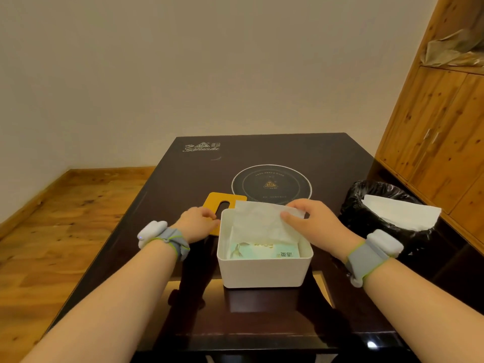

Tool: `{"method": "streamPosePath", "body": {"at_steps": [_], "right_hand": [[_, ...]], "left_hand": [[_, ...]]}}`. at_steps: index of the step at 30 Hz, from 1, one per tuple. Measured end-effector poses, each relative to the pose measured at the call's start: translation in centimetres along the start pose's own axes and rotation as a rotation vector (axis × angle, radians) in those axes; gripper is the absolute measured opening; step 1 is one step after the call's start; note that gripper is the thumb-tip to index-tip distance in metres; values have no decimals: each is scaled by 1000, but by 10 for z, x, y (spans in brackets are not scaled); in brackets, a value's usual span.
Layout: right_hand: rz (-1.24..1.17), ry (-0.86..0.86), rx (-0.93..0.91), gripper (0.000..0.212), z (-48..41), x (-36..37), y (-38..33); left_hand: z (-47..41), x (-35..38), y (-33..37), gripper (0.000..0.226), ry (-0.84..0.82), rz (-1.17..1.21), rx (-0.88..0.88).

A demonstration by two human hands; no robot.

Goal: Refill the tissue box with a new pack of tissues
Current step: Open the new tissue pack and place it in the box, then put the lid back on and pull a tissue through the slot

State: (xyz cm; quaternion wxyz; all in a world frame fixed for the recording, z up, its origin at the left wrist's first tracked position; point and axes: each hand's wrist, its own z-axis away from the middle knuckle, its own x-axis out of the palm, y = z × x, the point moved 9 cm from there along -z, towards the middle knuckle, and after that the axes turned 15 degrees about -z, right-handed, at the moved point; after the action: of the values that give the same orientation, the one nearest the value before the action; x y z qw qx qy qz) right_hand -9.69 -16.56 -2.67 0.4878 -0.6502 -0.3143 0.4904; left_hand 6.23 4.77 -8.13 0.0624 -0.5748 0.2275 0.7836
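Note:
A white open tissue box (263,272) stands on the dark table (262,323) in front of me. Inside lies a pale green tissue pack (264,251). A white tissue sheet (259,221) rises out of the pack above the box's far rim. My right hand (311,221) pinches the sheet's upper right corner. My left hand (200,222) rests on the yellow slotted lid (220,203), which lies flat on the table just left of and behind the box, fingers curled on its edge.
A round induction hob (272,183) is set into the table behind the box. A bin with a black liner (366,205) stands at the right, with white paper (403,213) in it. Wooden cabinets (440,121) line the right wall.

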Motion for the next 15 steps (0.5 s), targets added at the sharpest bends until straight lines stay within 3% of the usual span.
{"method": "streamPosePath", "body": {"at_steps": [3, 9, 15], "right_hand": [[20, 32, -9, 13, 4, 5, 3], [16, 48, -8, 9, 10, 8, 2], [71, 115, -16, 11, 9, 4, 5]], "left_hand": [[-5, 18, 5, 58, -4, -147, 67], [-8, 19, 10, 29, 78, -254, 131], [-5, 9, 3, 38, 114, -383, 68]]}}
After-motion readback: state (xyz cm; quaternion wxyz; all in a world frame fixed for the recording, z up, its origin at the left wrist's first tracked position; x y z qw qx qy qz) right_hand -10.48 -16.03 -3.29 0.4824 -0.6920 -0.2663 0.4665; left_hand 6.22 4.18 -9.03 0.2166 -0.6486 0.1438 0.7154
